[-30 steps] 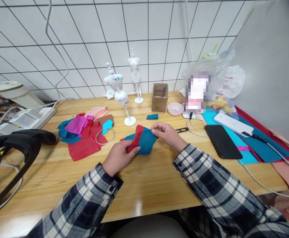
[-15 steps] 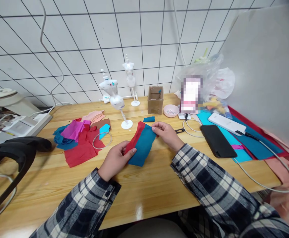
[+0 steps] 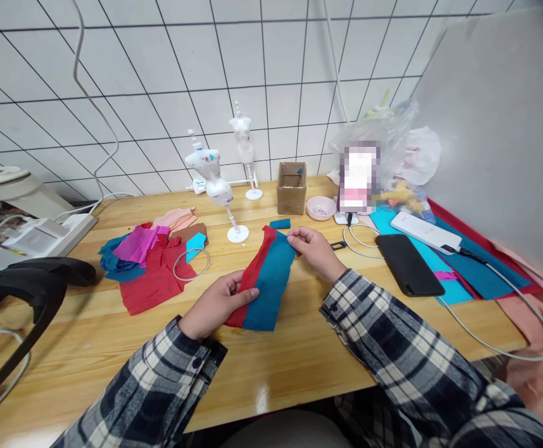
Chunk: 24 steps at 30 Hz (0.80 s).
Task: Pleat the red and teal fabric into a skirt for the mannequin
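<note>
Between my two hands is a sheet of blue crepe paper (image 3: 268,286) lying over a red crepe paper piece (image 3: 253,261) that shows along its left side. My left hand (image 3: 218,302) pinches both layers at the left edge, thumb on top. With thumb and fingertips, my right hand (image 3: 315,249) grips the upper right corner of the blue sheet. Just beyond the sheets, a small folded blue strip (image 3: 280,224) lies on the wooden table (image 3: 327,348). A white mini dress form (image 3: 215,180) stands behind my left hand, a second dress form (image 3: 242,137) farther back.
Left of my hands lies a pile of coloured crepe paper (image 3: 150,267) with a wire ring (image 3: 191,264). At the back are a cardboard box (image 3: 292,196) and a pink bowl (image 3: 321,210). A black phone (image 3: 410,266), a white power bank (image 3: 426,232) and cables lie right.
The sheets have turned slightly and hang lower, showing more of their length. My left hand has shifted a little down and left; my right hand keeps its corner.
</note>
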{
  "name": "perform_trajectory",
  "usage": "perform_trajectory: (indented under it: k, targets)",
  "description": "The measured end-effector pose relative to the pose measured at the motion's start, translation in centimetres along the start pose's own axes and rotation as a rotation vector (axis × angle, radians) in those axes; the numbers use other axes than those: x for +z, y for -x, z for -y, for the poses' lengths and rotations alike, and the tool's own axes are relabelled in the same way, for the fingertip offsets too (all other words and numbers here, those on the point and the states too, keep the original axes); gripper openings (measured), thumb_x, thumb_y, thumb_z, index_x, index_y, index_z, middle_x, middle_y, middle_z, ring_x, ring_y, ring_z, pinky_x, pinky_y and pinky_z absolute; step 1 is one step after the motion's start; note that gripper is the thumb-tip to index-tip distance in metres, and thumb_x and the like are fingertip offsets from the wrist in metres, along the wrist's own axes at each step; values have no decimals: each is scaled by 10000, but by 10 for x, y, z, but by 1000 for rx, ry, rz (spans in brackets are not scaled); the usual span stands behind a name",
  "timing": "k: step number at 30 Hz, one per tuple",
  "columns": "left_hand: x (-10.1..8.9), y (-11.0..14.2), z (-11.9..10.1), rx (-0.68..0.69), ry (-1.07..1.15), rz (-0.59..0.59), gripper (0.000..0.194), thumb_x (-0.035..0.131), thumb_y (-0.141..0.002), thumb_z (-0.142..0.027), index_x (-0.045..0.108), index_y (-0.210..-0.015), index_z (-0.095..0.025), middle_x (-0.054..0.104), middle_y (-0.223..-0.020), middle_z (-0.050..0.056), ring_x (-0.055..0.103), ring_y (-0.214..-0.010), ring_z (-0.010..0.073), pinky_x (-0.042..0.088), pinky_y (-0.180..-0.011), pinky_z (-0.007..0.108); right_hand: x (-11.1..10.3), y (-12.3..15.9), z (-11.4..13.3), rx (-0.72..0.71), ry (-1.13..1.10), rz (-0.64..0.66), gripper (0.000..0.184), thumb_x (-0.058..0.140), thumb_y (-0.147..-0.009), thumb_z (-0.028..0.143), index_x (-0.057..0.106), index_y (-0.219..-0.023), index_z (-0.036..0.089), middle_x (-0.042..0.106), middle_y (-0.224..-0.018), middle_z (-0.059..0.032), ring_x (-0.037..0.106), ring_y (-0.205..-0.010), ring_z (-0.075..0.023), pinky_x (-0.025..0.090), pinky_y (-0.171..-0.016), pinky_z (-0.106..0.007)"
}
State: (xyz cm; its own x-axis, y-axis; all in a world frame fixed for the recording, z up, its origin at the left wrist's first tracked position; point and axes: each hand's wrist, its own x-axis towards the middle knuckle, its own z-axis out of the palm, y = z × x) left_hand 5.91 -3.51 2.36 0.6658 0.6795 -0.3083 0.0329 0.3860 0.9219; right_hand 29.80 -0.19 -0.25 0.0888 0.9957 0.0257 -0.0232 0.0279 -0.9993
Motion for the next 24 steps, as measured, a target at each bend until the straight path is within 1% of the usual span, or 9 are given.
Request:
perform_trajectory:
  k: [3, 5, 6, 7, 10, 11, 13, 16, 24]
  targets:
    - [-14, 18, -5, -108, 123, 334, 497, 762, -724, -500, 667, -1039, -127, 750, -839, 99, 714, -702, 204, 567, -640, 279, -2, 0, 1, 25, 10, 24, 258, 658, -732, 420, 626, -809, 175, 575, -657, 38, 470, -555, -94, 381, -520, -225]
    - [-29, 27, -12, -198, 55, 564, 540, 685, -738, -623, 679, -915, -113, 725, -684, 103, 650, -498, 173, 478, -435, 229, -3, 1, 0, 72, 86, 111, 233, 648, -749, 400, 643, -816, 177, 590, -663, 36, 469, -537, -92, 381, -516, -226]
    - [-38, 27, -15, -185, -29, 534, 533, 664, -746, -641, 673, -846, -118, 709, -641, 96, 629, -469, 164, 456, -417, 225, -3, 2, -1, 89, 151, 165, 211, 642, -761, 380, 653, -817, 177, 604, -673, 32, 483, -545, -93, 388, -528, -227]
    - [-45, 25, -17, -121, -138, 397, 511, 645, -770, -632, 664, -813, -124, 690, -605, 80, 611, -460, 150, 453, -431, 222, -2, 3, -2, 91, 239, 211, 187, 633, -776, 358, 664, -816, 178, 621, -687, 26, 504, -565, -97, 398, -548, -226]
    - [-57, 2, -15, 144, -551, -235, 464, 618, -818, -579, 664, -1023, -165, 729, -864, 80, 668, -742, 183, 543, -681, 293, 6, 4, -7, 35, 511, 260, 120, 614, -803, 278, 689, -815, 186, 656, -714, 16, 558, -633, -109, 412, -599, -224]
    - [-58, -8, -12, 214, -661, -349, 514, 616, -814, -581, 638, -1138, -182, 715, -1052, 100, 666, -915, 221, 543, -808, 348, 9, 4, -10, 15, 571, 259, 106, 615, -802, 257, 696, -818, 191, 660, -711, 17, 563, -637, -112, 407, -598, -224]
    - [-54, -30, -3, 309, -885, -370, 558, 571, -832, -596, 625, -1212, -191, 646, -1245, 124, 602, -1113, 273, 475, -971, 430, 13, 4, -14, -12, 634, 251, 92, 626, -794, 232, 705, -826, 201, 666, -708, 17, 566, -639, -117, 394, -594, -227]
    - [-46, -55, 5, 390, -1128, -304, 516, 567, -843, -570, 652, -1198, -205, 651, -1225, 111, 562, -1169, 286, 407, -1041, 452, 16, 4, -16, -50, 691, 228, 102, 630, -806, 240, 713, -854, 208, 684, -737, 10, 572, -661, -124, 390, -612, -233]
    - [-50, -74, -2, 408, -1127, -205, 314, 624, -822, -484, 736, -956, -223, 710, -1019, 60, 620, -1016, 229, 456, -943, 358, 15, 7, -10, -112, 803, 256, 131, 612, -841, 259, 725, -896, 222, 699, -761, 13, 555, -643, -116, 373, -613, -231]
